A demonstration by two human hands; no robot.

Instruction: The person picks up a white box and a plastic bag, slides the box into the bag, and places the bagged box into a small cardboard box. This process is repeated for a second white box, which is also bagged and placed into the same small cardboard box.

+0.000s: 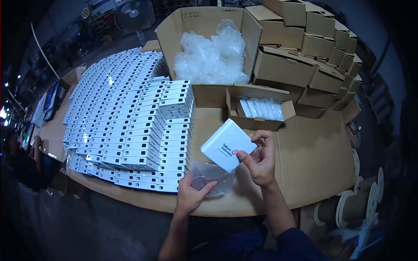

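My right hand (260, 162) grips a square white plastic box (226, 143) by its right corner; its face bears printed lettering and a small red mark. Below it, my left hand (193, 193) pinches a clear plastic bag (213, 176). The box's lower corner is at the bag's mouth; whether it is inside I cannot tell. To the left, many more white boxes (130, 126) are stacked in tight rows. Beyond my right hand stands an opened cardboard carton (257, 123) holding a row of bagged white boxes (261, 108).
A large carton (209, 18) of loose clear plastic bags (211, 56) stands at the back. Brown cardboard boxes (285, 67) are piled at the back right. Cable spools (357, 206) sit below the table's (313, 174) right edge. Another person's hand (36, 143) shows at far left.
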